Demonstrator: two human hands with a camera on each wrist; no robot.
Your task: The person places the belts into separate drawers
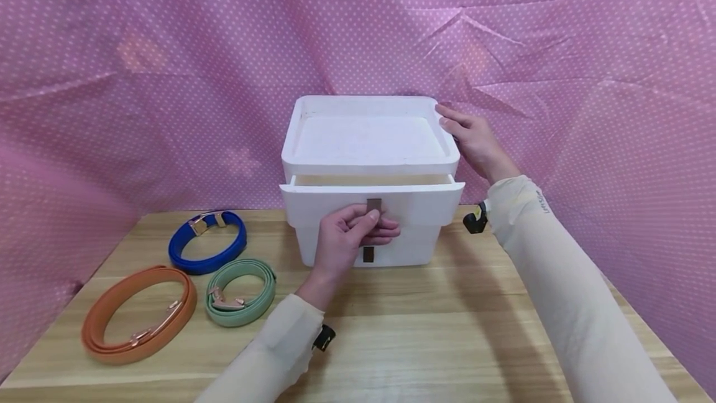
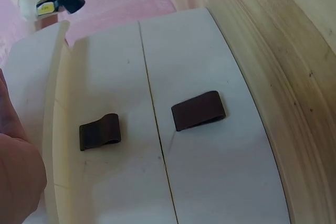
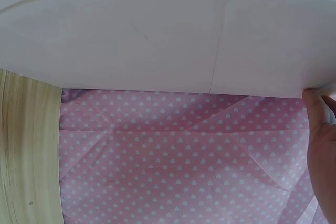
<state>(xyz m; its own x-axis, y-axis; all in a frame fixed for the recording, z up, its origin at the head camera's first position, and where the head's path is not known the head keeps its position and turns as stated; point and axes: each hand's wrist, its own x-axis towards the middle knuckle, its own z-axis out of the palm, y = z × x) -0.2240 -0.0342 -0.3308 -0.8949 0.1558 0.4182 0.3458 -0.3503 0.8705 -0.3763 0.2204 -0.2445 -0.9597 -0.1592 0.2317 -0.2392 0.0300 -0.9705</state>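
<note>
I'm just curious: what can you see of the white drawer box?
The white drawer box looks plastic, with a recessed top and brown tabs. It stands upright on the table, top drawer partly out, lower two shut. The left grip pinches the top tab; the right grip touches its right side.

We are viewing a drawer unit (image 1: 371, 135) standing toward the rear of the table (image 1: 403, 341), with a cloth (image 1: 224, 36) hanging behind and at both sides. The top drawer (image 1: 422, 207) is projecting forward above the middle drawer (image 2: 113, 77) and bottom drawer (image 2: 236, 156). The left hand (image 1: 353, 235) is holding the top drawer's tab (image 1: 373, 204) from the front; the right hand (image 1: 475, 142) is resting at the unit's right rear corner, its exact contact being hard to confirm. Left of the unit, three coiled belts are lying on the table: the rear belt (image 1: 215, 263), the right belt (image 1: 240, 317) just in front of it, and the front belt (image 1: 120, 355) farthest left.
</note>
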